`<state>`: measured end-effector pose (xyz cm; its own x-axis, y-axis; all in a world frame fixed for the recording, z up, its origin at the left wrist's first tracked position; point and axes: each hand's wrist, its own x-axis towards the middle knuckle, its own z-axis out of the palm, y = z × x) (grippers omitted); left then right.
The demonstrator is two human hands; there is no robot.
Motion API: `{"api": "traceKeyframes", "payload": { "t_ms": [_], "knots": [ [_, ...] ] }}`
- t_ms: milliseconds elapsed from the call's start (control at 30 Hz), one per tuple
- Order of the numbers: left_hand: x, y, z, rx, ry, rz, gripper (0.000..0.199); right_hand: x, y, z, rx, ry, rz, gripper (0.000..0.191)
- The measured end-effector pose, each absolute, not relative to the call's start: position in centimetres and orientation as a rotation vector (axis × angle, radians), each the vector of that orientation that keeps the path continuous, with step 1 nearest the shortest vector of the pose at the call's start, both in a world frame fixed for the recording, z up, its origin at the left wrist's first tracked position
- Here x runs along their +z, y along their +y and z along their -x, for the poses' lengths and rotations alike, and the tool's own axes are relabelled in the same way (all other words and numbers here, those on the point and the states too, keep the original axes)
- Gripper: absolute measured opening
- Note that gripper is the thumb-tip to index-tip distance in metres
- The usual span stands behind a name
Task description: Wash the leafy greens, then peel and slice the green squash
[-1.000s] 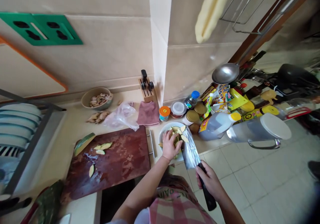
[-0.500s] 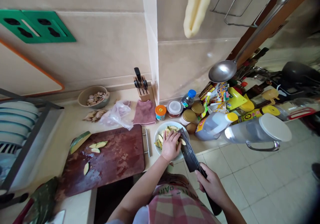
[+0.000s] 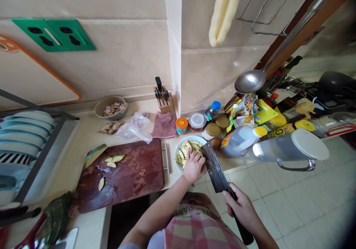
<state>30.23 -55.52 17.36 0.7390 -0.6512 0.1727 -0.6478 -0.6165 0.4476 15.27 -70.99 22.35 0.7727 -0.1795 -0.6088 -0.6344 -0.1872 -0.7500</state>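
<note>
My right hand (image 3: 237,204) grips the black handle of a cleaver (image 3: 214,169). Its broad dark blade slants up to the right rim of a white bowl (image 3: 177,145) and is wet in places. Pale, green-edged zucchini slices (image 3: 191,145) fill the bowl. Over the bowl's near side lies my left hand (image 3: 194,167), fingers loosely bent and apart, close to the blade; I see nothing held in it. On the brown cutting board (image 3: 133,167) to the left are a few more slices (image 3: 115,159) and a larger zucchini piece (image 3: 95,155).
A plastic bag (image 3: 136,124), ginger (image 3: 111,127), a bowl of mushrooms (image 3: 125,110) and a knife block (image 3: 164,106) stand behind the board. Jars (image 3: 197,121), a yellow-capped jug (image 3: 239,141) and a lidded pitcher (image 3: 278,148) crowd the right. A ladle (image 3: 250,81) hangs above. Plates (image 3: 30,130) fill the left rack.
My left hand has drawn back slightly from the slices and blade, its fingers more bent. The cleaver remains in my right hand at the bowl's right rim. The view has shifted a little.
</note>
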Motion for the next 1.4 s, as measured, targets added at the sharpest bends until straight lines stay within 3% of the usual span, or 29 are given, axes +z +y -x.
{"api": "traceKeyframes", "payload": {
  "t_ms": [233,433,667,767,967,1133,1400],
  "knots": [
    [17.0,-48.0,-30.1,-0.056,-0.555,-2.750,0.036,22.4,-71.5,-14.4,0.410,0.728,1.714,0.032],
    [16.5,-48.0,-32.0,-0.289,-0.597,-2.918,0.022,23.1,-71.2,-15.0,0.425,0.752,1.690,0.034],
    [18.3,-49.5,-33.2,-0.377,-0.724,-2.742,0.028,23.2,-69.8,-17.1,0.502,0.634,1.740,0.038],
    [18.7,-43.7,-33.1,-0.221,-0.519,-2.696,0.033,22.8,-67.8,-18.8,0.553,0.533,1.713,0.038],
    [19.0,-25.1,-29.2,-0.021,0.488,-2.843,0.027,21.4,-60.3,-22.2,0.735,0.365,1.591,0.040],
    [17.8,-19.4,-28.6,-0.252,0.432,-2.928,0.020,19.8,-53.6,-24.7,0.822,0.248,1.502,0.036],
    [17.3,-18.4,-34.2,-0.100,0.355,-2.663,0.028,17.4,-47.5,-28.8,0.824,0.191,1.405,0.034]
  ]
}}
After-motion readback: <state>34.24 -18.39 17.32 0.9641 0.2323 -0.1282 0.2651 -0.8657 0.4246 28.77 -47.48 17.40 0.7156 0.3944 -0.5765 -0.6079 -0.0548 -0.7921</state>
